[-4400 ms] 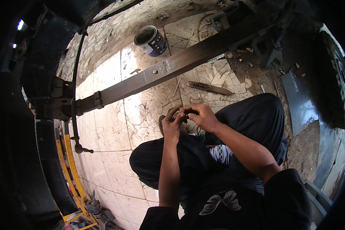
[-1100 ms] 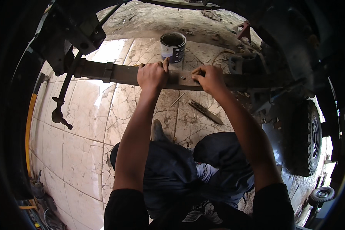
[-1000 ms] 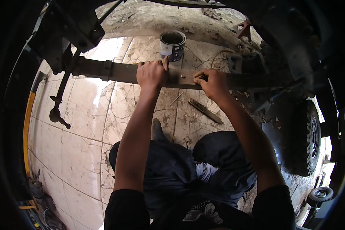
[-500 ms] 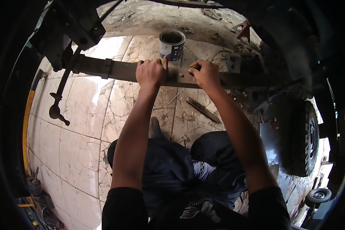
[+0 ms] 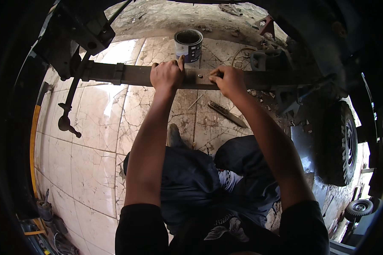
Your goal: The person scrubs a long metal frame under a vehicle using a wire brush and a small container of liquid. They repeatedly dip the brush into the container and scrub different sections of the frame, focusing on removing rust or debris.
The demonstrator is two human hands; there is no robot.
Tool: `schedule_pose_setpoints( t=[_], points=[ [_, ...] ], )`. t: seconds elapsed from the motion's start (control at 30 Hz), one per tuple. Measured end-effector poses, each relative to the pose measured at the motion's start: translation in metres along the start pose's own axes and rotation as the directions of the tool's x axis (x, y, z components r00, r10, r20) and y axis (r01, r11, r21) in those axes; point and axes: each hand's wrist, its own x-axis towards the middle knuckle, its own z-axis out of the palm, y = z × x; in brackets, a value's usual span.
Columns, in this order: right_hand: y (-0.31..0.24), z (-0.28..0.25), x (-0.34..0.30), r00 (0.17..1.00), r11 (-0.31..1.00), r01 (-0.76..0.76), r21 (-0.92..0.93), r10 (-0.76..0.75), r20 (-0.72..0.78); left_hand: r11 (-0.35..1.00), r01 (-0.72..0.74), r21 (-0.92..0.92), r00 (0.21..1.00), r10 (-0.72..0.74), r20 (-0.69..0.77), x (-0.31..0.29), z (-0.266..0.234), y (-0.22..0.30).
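A long dark metal leaf spring (image 5: 134,75) with clamp bands runs across in front of me. My left hand (image 5: 167,75) is closed over it, fingers curled past its far edge and thumb sticking up. Between my hands a small shiny bolt head (image 5: 200,76) shows on the spring's top face. Just right of the bolt, my right hand (image 5: 229,79) rests at the spring with thumb and fingertips pinched together. Whatever it pinches is too small and dark to make out.
Beyond the spring stands an open paint can (image 5: 189,44). A wire brush (image 5: 227,114) lies on the cracked tile floor (image 5: 93,170) near my knees. A steering rod (image 5: 68,102) hangs at left. At right are a large tyre (image 5: 347,144) and a dark jerrycan (image 5: 266,60).
The view has shifted slightly, so the scene sits a little differently in the picture. Both hands keep nearly the same places on the spring.
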Motion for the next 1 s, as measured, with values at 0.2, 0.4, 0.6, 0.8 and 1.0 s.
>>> schedule_pose_setpoints(
  t=[0.2,0.4,0.6,0.8,1.0],
  points=[
    [0.008,0.003,0.019,0.999,0.998,-0.033,0.052,0.034,-0.019,0.999,0.034,-0.037,0.999,-0.033,0.034,0.003,0.001,0.003],
    [-0.001,-0.002,0.000,0.995,0.996,-0.087,-0.025,0.088,0.056,0.998,0.057,-0.038,0.997,-0.055,0.047,0.007,-0.003,-0.002],
    [-0.005,0.002,0.014,0.996,0.994,-0.085,-0.064,0.086,0.004,1.000,0.013,-0.025,1.000,-0.013,-0.025,0.010,0.008,-0.005],
    [-0.003,0.003,0.001,1.000,0.987,-0.012,-0.161,0.009,-0.025,0.998,0.021,-0.051,0.999,-0.023,-0.045,0.008,0.006,-0.006],
    [0.015,0.000,0.012,1.000,0.999,-0.012,-0.046,0.012,0.002,0.998,0.033,-0.052,0.999,-0.033,0.001,0.002,-0.003,0.006]
  ],
)
